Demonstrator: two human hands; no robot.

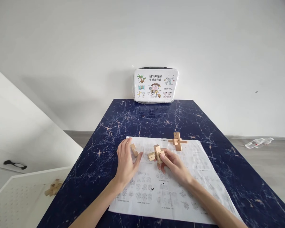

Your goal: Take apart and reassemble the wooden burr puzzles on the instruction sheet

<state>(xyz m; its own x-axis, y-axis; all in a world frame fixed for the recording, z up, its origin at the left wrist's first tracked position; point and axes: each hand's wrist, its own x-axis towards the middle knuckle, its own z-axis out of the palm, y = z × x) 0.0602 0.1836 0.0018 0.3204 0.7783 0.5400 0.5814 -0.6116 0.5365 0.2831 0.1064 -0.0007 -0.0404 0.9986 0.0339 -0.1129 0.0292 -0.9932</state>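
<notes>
My right hand [172,163] is closed on a small cluster of interlocked wooden blocks [157,152], held over the printed sheet [180,190]. My left hand [127,161] rests at the sheet's left side, thumb and fingers apart around a loose notched wooden piece [134,150]; whether the thumb touches that piece is hard to tell. Beyond my right hand, near the sheet's top edge, lies a cross-shaped wooden assembly [178,141] with a dark mark at its far end. Rows of small line drawings and dark check marks cover the sheet.
The dark blue marbled table [152,122] narrows toward the wall. At its far edge stands a white cartoon case [156,85]. Lower left, a white perforated surface [21,193] holds another wooden assembly [54,186]. A clear plastic item [258,142] lies on the floor at right.
</notes>
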